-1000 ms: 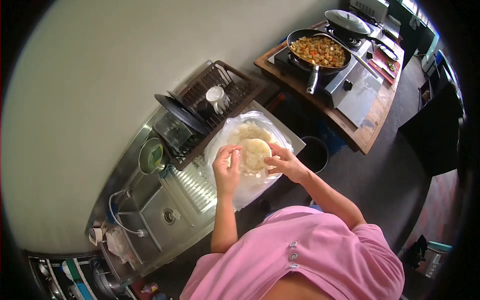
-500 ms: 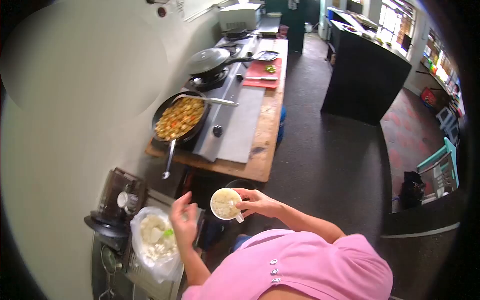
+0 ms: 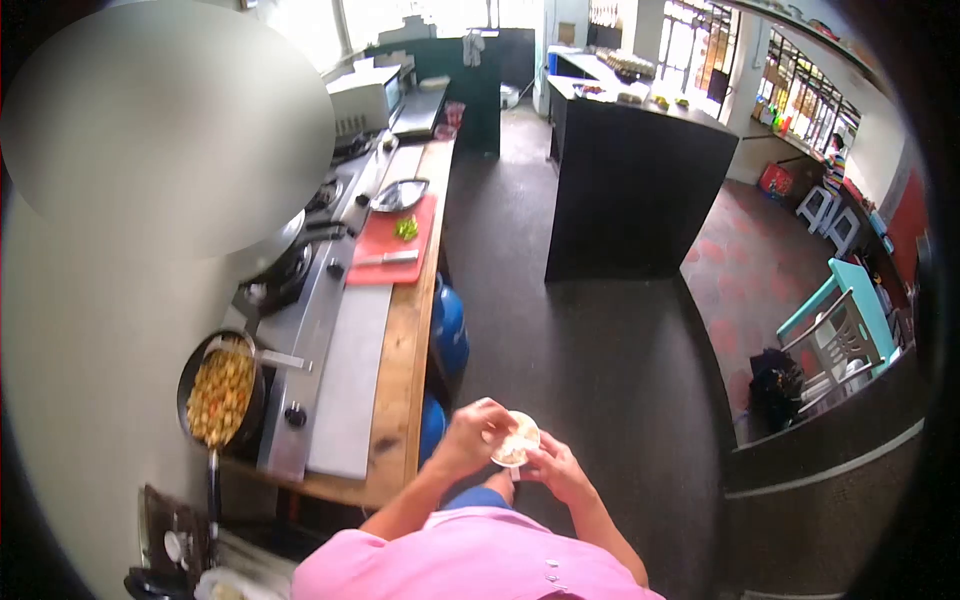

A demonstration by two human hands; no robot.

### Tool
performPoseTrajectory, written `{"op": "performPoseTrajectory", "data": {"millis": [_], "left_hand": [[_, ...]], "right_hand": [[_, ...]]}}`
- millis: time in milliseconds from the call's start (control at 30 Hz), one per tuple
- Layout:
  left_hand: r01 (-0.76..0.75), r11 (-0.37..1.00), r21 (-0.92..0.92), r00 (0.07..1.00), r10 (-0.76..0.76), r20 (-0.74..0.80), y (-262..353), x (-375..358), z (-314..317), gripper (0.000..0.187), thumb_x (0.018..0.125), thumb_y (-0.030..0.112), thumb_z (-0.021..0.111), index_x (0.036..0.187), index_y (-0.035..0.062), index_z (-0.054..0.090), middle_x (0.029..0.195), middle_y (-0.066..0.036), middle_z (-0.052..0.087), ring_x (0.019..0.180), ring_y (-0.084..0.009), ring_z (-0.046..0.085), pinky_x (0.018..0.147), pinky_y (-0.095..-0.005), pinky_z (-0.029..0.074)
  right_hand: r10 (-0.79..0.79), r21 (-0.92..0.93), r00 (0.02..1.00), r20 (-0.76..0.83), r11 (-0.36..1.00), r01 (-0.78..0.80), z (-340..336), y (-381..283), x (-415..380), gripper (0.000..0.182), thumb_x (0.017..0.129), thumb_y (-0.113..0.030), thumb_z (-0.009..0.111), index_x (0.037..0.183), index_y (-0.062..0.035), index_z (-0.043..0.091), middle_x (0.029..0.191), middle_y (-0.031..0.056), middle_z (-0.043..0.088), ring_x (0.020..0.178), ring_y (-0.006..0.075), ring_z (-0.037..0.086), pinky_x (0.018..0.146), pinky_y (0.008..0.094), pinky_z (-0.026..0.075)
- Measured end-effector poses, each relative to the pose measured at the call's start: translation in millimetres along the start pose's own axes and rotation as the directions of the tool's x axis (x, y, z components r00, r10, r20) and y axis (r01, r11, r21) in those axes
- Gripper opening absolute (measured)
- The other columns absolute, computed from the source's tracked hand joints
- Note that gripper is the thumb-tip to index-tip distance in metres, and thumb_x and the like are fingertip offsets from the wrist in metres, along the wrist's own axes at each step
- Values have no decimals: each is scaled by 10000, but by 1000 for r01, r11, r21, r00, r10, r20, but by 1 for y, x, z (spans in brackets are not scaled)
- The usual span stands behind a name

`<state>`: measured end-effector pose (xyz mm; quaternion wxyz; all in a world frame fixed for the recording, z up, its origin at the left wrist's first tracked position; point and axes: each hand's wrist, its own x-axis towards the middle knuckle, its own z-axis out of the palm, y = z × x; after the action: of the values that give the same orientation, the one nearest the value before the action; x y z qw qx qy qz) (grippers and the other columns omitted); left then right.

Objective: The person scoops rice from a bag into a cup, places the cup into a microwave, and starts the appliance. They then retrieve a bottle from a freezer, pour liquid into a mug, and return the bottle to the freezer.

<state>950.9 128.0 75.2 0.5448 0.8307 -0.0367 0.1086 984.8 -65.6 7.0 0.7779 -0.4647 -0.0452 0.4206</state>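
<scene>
My right hand (image 3: 562, 472) holds a white cup (image 3: 511, 459) with a handle, in front of my body. Pale, grainy stuff (image 3: 517, 440) fills the cup. Over the cup's left side my left hand (image 3: 472, 440) bends its fingers down to the contents, the tips close together. Whether anything is pinched between them is hidden.
To the left, a frying pan (image 3: 213, 482) of diced food and a metal turner (image 3: 285, 359) sit on the stove. Farther along, a red cutting board (image 3: 375, 240) bears a knife (image 3: 388, 258) and chopped greens (image 3: 406, 228). Blue gas cylinders (image 3: 450, 325) stand beneath. A black counter (image 3: 640, 190) rises ahead.
The view has swung right, away from the plastic bag of white food, now mostly out of frame. My left hand has moved from beside the cup to its top; the right still holds it.
</scene>
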Motion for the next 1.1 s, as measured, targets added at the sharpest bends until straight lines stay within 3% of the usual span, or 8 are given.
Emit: {"op": "performPoseTrajectory", "data": {"millis": [233, 333, 467, 533, 667, 767, 900, 1100], "left_hand": [[-306, 942, 141, 951, 297, 83, -36, 175, 16, 130, 700, -79, 556, 740, 34, 604, 1024, -132, 650, 892, -330, 618, 741, -388, 510], [-250, 958, 137, 967, 240, 90, -39, 247, 6, 105, 713, -48, 563, 719, 54, 587, 1077, -110, 646, 1011, -316, 585, 830, -406, 481], [-203, 910, 363, 955, 102, 278, -66, 331, 13, 294, 803, 318, 673, 1023, 124, 648, 1166, -107, 594, 1110, -325, 531, 944, -433, 411], [-160, 927, 339, 964, 73, 256, -91, 375, 16, 330, 806, 385, 665, 979, 105, 637, 1213, -122, 561, 1136, -338, 513, 968, -445, 397], [-122, 968, 219, 974, 74, 216, -142, 471, 1, 194, 773, 202, 703, 832, 63, 582, 1248, -161, 539, 1158, -364, 503, 961, -446, 409], [-231, 943, 241, 951, 166, 259, -199, 546, -7, 289, 784, 163, 685, 1055, 104, 605, 1391, -191, 414, 1245, -378, 429, 1001, -463, 364], [-66, 870, 488, 967, -65, 247, -199, 650, -34, 771, 813, 199, 668, 1467, 262, 266, 1521, -211, 129, 1375, -390, 205, 1084, -517, 192], [205, 779, 593, 978, -140, -154, -247, 766, -124, 622, 838, 316, 638, 1404, 250, 388, 1498, -224, 195, 1372, -409, 192, 1106, -497, 165]], "right_hand": [[66, 42, 998, 4, 997, -66, -71, -101, 130, 387, 910, -149, 565, 1269, -41, 467, 1072, 90, 605, 922, 179, 632, 797, 360, 559], [57, 41, 998, -4, 998, -57, -87, -154, 183, 377, 906, -144, 566, 1254, -34, 472, 1057, 95, 610, 899, 189, 641, 796, 375, 562], [13, 115, 999, -44, 993, -8, -126, -190, 243, 397, 907, -161, 535, 1259, 3, 454, 1119, 144, 582, 973, 246, 626, 830, 423, 551], [-20, 179, 1000, -23, 984, 23, -148, -210, 279, 403, 909, -154, 520, 1270, 4, 439, 1128, 153, 579, 979, 265, 625, 830, 433, 550], [41, 191, 996, -80, 981, -25, -190, -262, 362, 392, 894, -79, 483, 1261, 46, 430, 1135, 194, 580, 984, 304, 624, 798, 451, 566], [52, 157, 998, -33, 986, -46, -221, -303, 436, 387, 884, -82, 507, 1244, 50, 452, 1101, 184, 600, 953, 299, 637, 793, 448, 568], [73, 140, 996, 45, 987, -78, -247, -384, 543, 374, 880, -92, 538, 1222, 44, 472, 1061, 180, 614, 921, 290, 645, 762, 434, 578], [175, 73, 975, 137, 980, -186, -269, -477, 717, 381, 868, -92, 559, 1214, 47, 484, 1069, 185, 613, 919, 289, 645, 765, 460, 566]]}}
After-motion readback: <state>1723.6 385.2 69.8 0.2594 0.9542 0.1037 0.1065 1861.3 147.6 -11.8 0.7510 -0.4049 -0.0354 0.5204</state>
